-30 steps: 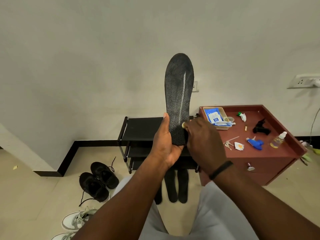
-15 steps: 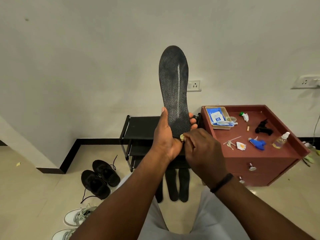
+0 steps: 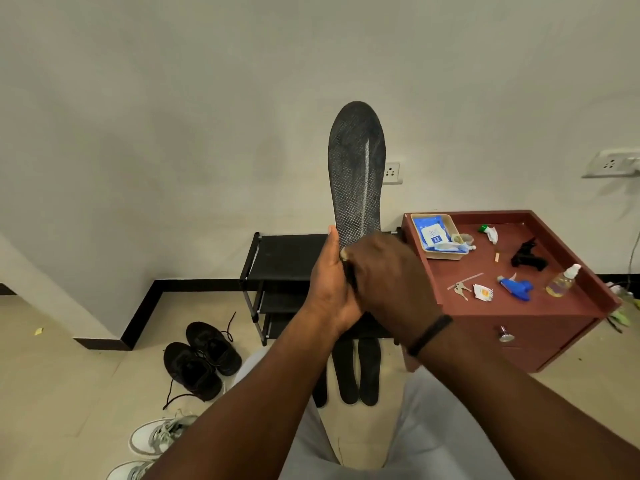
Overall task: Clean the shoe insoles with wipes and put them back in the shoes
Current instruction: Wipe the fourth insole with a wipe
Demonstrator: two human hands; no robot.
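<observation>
Head view: right hand has slid across, covering insole's heel.

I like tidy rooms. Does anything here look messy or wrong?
Yes. One black shoe has its lace trailing loose across the floor. Three insoles lie on the floor by the rack, out of their shoes. Nothing looks spilled or broken.

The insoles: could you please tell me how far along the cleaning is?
Done: all insoles look pulled out; three lie on the floor. In hand: the left hand holds one insole upright while the right hand works at its heel; whether it holds a wipe is hidden. Left: refitting the black shoes and white shoes.
</observation>
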